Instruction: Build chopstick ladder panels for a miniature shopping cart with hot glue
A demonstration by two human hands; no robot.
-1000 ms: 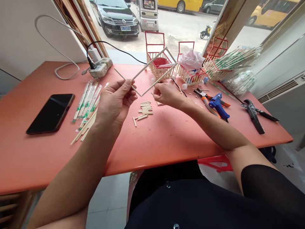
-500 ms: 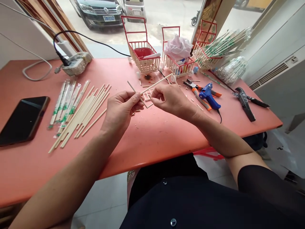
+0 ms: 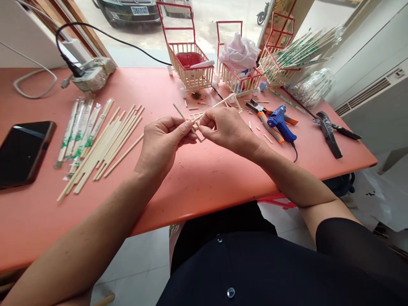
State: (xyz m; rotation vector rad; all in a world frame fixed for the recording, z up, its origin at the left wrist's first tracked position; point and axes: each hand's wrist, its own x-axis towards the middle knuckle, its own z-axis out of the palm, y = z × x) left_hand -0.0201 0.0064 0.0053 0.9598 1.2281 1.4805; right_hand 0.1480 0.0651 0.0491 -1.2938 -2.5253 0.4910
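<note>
Both hands meet above the middle of the salmon-pink table (image 3: 197, 182). My left hand (image 3: 162, 142) pinches one side of a thin rectangular frame of wooden sticks (image 3: 214, 107). My right hand (image 3: 225, 127) is closed on the frame's near corner from the other side. The frame lies nearly flat, its far end reaching toward the small carts. Short cut stick pieces (image 3: 195, 114) lie just behind the hands.
Loose and wrapped chopsticks (image 3: 98, 140) lie left, a black phone (image 3: 24, 153) further left. A blue glue gun (image 3: 282, 123), orange pliers (image 3: 266, 121) and black cutters (image 3: 331, 136) lie right. Three stick carts with red frames (image 3: 191, 63) stand at the back, a power strip (image 3: 92, 74) at back left.
The frame has been lowered from a raised, open view to nearly flat between the hands. My right hand has closed in on it beside the left. The camera has tilted down.
</note>
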